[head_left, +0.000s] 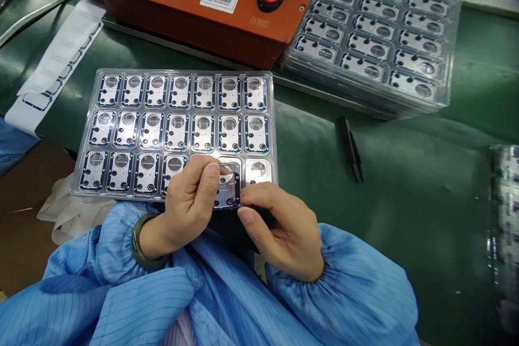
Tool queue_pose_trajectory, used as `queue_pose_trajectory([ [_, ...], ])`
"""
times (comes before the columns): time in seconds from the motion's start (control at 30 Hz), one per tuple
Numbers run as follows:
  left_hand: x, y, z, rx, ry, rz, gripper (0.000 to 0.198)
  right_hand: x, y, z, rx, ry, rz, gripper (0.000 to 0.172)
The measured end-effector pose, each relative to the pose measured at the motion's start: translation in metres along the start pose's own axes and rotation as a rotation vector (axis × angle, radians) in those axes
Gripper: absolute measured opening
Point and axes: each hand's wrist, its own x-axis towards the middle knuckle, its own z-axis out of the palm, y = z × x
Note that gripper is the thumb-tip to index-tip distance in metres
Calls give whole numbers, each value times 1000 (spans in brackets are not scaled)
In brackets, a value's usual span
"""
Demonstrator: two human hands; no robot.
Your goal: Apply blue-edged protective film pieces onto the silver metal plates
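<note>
A clear plastic tray [275, 119] lies in front of me with three rows of small metal plates edged in blue. One such metal plate [227, 189] is held over the tray's near edge, between both hands. My left hand [186, 205] pinches its left side, thumb on top. My right hand [279, 227] grips its lower right corner with curled fingers. Both wrists wear blue sleeves, and a dark green bracelet sits on the left wrist.
An orange machine [211, 21] with a red switch and a red button stands behind the tray. A stack of filled trays [377, 38] sits at the back right. Black tweezers [352, 148] lie on the green mat. White label strips [57, 59] lie at left.
</note>
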Motion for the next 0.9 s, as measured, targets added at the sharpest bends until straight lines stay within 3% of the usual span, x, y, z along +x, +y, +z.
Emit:
queue_pose_trajectory([
  [0.3,5,6,-1,47,-40,-53,20,-2,11,0,-262,21,-301,14],
  [0.9,7,7,-3,31,-104,-121,25,-14,23,-3,-541,119,-436,29],
])
